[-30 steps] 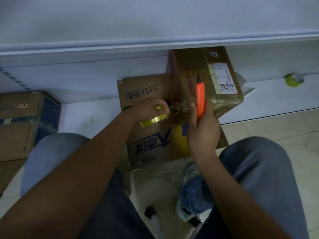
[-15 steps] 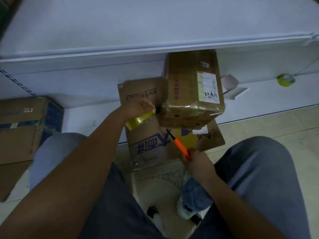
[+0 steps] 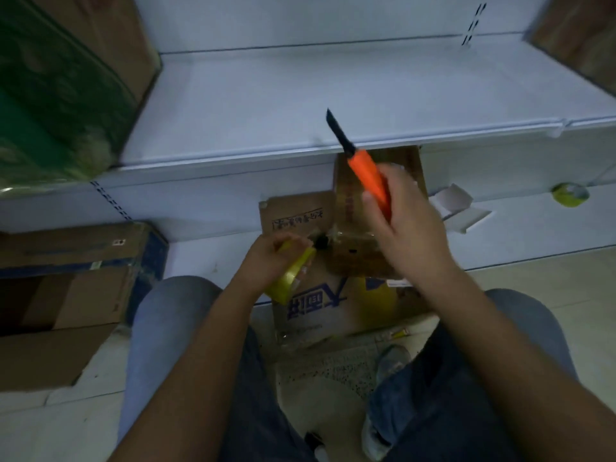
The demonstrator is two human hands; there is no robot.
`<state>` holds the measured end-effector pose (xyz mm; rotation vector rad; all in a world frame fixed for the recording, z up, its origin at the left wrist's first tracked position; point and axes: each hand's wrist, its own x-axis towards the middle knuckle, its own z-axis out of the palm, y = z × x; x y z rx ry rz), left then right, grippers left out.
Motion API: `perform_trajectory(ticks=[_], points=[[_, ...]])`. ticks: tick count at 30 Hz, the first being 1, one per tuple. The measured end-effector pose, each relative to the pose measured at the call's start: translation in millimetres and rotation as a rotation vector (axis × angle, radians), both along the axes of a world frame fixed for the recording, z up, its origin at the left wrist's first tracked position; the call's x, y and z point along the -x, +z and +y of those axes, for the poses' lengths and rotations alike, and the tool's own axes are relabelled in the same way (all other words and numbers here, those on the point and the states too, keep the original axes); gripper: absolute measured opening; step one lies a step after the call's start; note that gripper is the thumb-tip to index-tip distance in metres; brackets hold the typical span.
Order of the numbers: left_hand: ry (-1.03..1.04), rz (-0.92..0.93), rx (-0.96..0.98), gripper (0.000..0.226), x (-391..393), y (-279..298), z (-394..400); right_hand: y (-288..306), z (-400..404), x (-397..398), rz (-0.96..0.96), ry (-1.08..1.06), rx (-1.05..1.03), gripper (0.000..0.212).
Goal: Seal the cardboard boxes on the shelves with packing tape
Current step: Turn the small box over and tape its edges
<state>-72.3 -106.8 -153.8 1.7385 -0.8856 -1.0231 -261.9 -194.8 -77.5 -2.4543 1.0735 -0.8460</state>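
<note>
A small tape-wrapped cardboard box (image 3: 346,251) stands on a flattened printed carton (image 3: 320,305) at the edge of the low white shelf. My left hand (image 3: 270,258) grips a yellow roll of packing tape (image 3: 291,278) just left of the box. My right hand (image 3: 405,228) is raised in front of the box and holds an orange utility knife (image 3: 368,176), its dark blade pointing up and to the left over the upper shelf.
A second tape roll (image 3: 570,194) and a white paper scrap (image 3: 463,208) lie on the low shelf at right. Cardboard boxes (image 3: 66,278) sit at left, and a green box (image 3: 56,95) on the upper white shelf (image 3: 266,111). My knees flank the carton.
My right hand rose with the knife from below the box to in front of it, blade now up. The view tilted upward, showing the upper shelf. My left hand stayed on the tape roll.
</note>
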Motion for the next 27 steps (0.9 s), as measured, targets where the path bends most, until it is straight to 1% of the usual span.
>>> perform_trajectory(ticks=[2,4,6,8,9,10,12,13,14,15,18,19,21,23,25,27], points=[[0.089,0.05,0.038,0.016,7.1,7.8,14.2,28.5,-36.8,-25.8,0.048,-0.019,0.254,0.042],[0.169,0.139,0.08,0.014,8.6,14.1,27.2,43.7,-75.3,-53.8,0.162,0.01,0.383,0.046],[0.227,0.187,0.138,0.012,8.8,20.6,38.9,44.8,-106.5,-77.4,0.329,0.037,0.397,0.046],[0.264,0.204,0.189,0.016,7.0,24.8,49.6,45.4,-122.8,-94.4,0.462,0.022,0.348,0.044],[0.282,0.206,0.207,0.017,6.3,26.3,54.7,48.6,-123.0,-100.1,0.477,0.012,0.35,0.044],[0.313,0.208,0.223,0.018,4.9,27.3,59.3,52.1,-116.6,-104.2,0.433,0.015,0.377,0.043],[0.365,0.175,0.239,0.017,-0.4,23.7,65.8,56.8,-85.3,-106.5,0.193,0.106,0.429,0.039],[0.378,0.16,0.249,0.017,-2.7,22.3,68.2,54.8,-62.7,-106.3,0.077,0.18,0.397,0.036],[0.383,0.154,0.26,0.018,-3.6,23.0,70.9,49.2,-38.2,-105.5,0.026,0.258,0.309,0.033],[0.381,0.151,0.275,0.018,-4.2,23.8,72.9,41.9,-15.2,-104.6,0.041,0.315,0.17,0.032],[0.367,0.126,0.318,0.015,-2.0,28.0,78.3,24.5,23.7,-106.4,0.151,0.415,-0.44,0.042],[0.363,0.109,0.326,0.013,-2.1,28.0,79.4,21.7,27.2,-108.2,0.155,0.442,-0.556,0.04],[0.36,0.067,0.33,0.013,-4.6,24.7,81.0,20.2,29.3,-112.6,0.11,0.456,-0.619,0.025],[0.35,0.036,0.325,0.014,-6.5,24.5,81.5,20.6,28.3,-118.5,0.049,0.413,-0.621,0.013],[0.348,0.023,0.323,0.015,-9.2,27.4,78.7,22.4,27.3,-125.1,0.045,0.383,-0.555,0.008],[0.372,0.05,0.314,0.013,-12.7,35.7,73.5,28.1,26.6,-134.2,0.049,0.355,-0.382,0.007]])
